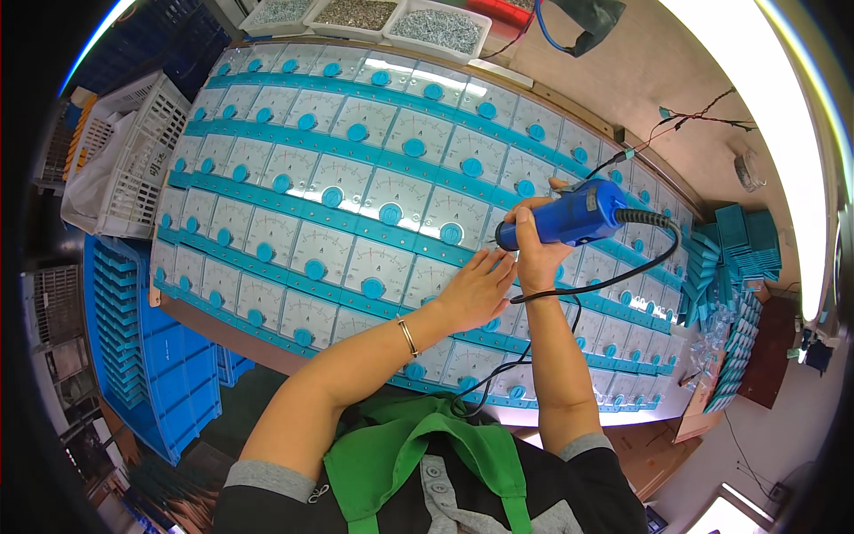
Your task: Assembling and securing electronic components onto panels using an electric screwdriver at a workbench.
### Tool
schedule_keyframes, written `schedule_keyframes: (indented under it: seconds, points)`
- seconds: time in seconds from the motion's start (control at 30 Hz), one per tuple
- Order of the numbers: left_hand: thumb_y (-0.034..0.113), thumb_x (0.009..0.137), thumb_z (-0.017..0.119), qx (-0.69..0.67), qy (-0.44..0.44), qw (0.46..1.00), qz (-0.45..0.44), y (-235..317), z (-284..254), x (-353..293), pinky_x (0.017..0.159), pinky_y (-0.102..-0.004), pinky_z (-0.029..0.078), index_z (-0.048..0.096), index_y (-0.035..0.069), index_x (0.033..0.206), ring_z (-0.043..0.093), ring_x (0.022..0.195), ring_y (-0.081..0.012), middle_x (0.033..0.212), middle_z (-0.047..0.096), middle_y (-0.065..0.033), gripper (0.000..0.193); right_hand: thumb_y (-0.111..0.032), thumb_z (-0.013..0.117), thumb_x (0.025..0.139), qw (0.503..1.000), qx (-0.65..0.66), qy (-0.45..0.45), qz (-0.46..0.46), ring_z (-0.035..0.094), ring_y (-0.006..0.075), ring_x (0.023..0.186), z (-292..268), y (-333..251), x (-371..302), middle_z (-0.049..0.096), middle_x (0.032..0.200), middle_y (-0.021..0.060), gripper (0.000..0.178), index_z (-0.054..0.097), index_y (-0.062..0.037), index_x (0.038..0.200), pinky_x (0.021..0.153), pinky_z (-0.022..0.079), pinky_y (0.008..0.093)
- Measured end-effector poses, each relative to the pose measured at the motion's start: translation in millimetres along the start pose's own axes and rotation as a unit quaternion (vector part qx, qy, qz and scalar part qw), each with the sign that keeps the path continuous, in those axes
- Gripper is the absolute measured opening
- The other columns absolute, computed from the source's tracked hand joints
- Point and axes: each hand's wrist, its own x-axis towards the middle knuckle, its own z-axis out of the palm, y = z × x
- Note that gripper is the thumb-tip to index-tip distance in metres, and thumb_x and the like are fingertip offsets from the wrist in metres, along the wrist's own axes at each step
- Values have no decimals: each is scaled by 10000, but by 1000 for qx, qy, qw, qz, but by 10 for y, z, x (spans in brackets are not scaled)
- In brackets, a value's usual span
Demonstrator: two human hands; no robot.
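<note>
My right hand point(539, 253) is wrapped round a blue electric screwdriver point(569, 219), its thin bit tilted down to the left at the meters. Below the bit, my left hand point(479, 292) lies over the panel meters, its fingertips drawn together close to the bit. Anything between those fingertips is too small to make out. The panel meters point(395, 198) have white scale faces, clear fronts, round blue knobs and teal strips with small screws. They stand in several rows across the bench, and my arms cover some of them.
White trays of small screws point(437, 32) line the far edge. A black cable point(636, 276) loops from the screwdriver past my right wrist. Blue crates point(169, 356) and a white basket point(142, 169) stand left. Teal parts point(745, 240) pile up at the right.
</note>
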Motion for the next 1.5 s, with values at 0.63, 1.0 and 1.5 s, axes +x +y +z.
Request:
schedule_keyframes:
  seconds: [0.63, 1.0, 1.5]
  points:
    - [186, 798, 652, -35, 33, 998, 46, -151, -219, -191, 1093, -490, 306, 536, -34, 1221, 400, 1290, -343, 1306, 477, -172, 492, -32, 641, 827, 999, 18, 18, -35, 607, 156, 676, 87, 11, 40, 612, 777, 72, 503, 364, 18, 1244, 671, 508, 311]
    - [177, 816, 636, 18, 43, 998, -33, -511, -478, -437, 1079, -465, 346, 513, -30, 1253, 424, 1265, -332, 1289, 485, -170, 498, -11, 626, 829, 1000, -12, -12, 1, 613, 158, 682, 193, 60, 12, 603, 802, 69, 539, 341, 1, 1286, 681, 514, 311]
    - [177, 809, 643, 20, 57, 998, -23, -535, -477, -412, 1076, -472, 344, 490, -12, 1283, 428, 1269, -332, 1313, 477, -170, 533, 13, 622, 816, 994, -73, -19, -76, 611, 147, 694, 226, 168, -40, 600, 784, 60, 427, 390, 3, 1174, 694, 503, 297]
